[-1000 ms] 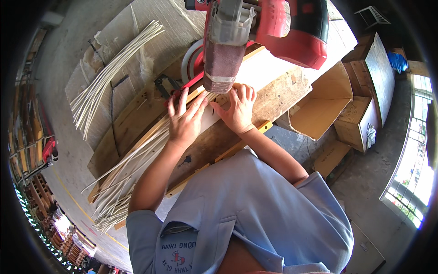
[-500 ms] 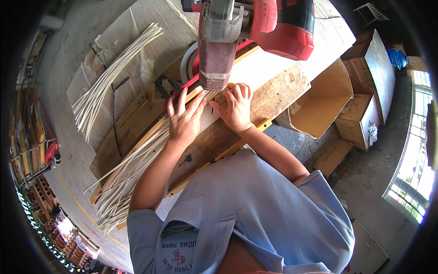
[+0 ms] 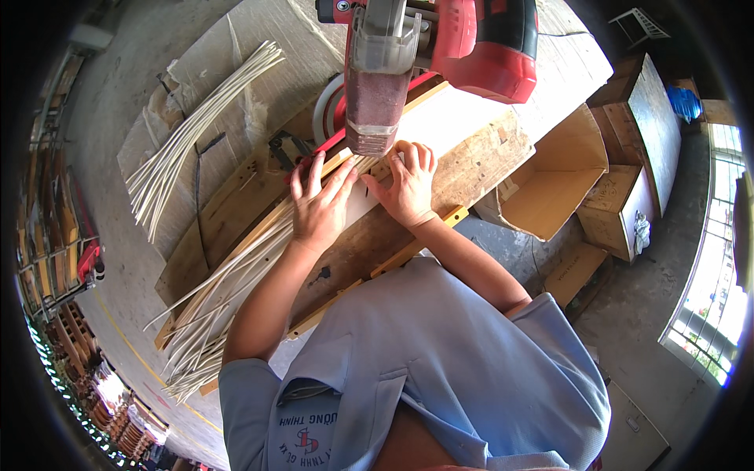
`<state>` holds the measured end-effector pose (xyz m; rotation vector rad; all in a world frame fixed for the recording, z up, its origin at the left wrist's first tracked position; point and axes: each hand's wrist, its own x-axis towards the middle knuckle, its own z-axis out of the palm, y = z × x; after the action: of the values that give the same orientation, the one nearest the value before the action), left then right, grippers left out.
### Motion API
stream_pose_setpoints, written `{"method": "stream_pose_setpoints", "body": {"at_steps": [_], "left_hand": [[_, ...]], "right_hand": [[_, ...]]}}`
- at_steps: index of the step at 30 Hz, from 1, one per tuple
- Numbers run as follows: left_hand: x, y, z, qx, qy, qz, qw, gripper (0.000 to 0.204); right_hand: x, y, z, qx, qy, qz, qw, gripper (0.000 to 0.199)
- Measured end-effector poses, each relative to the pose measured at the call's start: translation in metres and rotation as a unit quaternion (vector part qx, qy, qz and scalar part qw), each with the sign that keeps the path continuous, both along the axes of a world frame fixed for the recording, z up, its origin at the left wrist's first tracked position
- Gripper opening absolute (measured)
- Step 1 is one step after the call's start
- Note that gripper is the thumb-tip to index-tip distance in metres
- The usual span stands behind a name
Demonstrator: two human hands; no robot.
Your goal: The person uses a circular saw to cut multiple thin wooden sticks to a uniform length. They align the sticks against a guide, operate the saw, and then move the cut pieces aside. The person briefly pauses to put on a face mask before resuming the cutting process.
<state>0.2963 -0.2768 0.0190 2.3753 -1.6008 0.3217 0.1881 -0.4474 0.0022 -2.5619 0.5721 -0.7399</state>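
A bundle of thin pale rods (image 3: 228, 294) runs diagonally along a wooden fence, up to beneath a red and black mitre saw (image 3: 491, 67). My left hand (image 3: 322, 206) lies over the rods at the fence, fingers stretched and apart. On the other side of the saw's dusty guard (image 3: 378, 102), my right hand (image 3: 410, 182) rests with its thumb apart and its fingers a little bent over the fence edge. Both hands are close to the guard, which hides the blade. The rod ends between my hands are partly covered.
The saw stands on a worn wooden bench (image 3: 471, 169). Another bundle of pale rods (image 3: 196, 133) lies on a board at the far left. An open cardboard box (image 3: 561, 188) stands to the right, near wooden crates (image 3: 609, 196). A yellow bar (image 3: 455, 215) edges the bench's near side.
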Motion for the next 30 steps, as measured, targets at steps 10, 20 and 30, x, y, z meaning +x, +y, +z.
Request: {"method": "stream_pose_setpoints", "body": {"at_steps": [10, 20, 30], "left_hand": [[0.0001, -0.0005, 0.0013, 0.002, -0.001, -0.003, 1.000, 0.034], [0.0005, 0.0008, -0.0001, 0.016, -0.002, -0.005, 1.000, 0.037], [0.0000, 0.0012, 0.0006, 0.018, -0.006, -0.003, 1.000, 0.037]], "right_hand": [[-0.0004, -0.0022, -0.0029, -0.005, -0.010, 0.009, 1.000, 0.063], [0.0001, -0.0022, -0.0032, -0.004, -0.014, 0.015, 1.000, 0.060], [0.0009, -0.0027, -0.0051, -0.011, -0.025, 0.022, 0.999, 0.053]]}}
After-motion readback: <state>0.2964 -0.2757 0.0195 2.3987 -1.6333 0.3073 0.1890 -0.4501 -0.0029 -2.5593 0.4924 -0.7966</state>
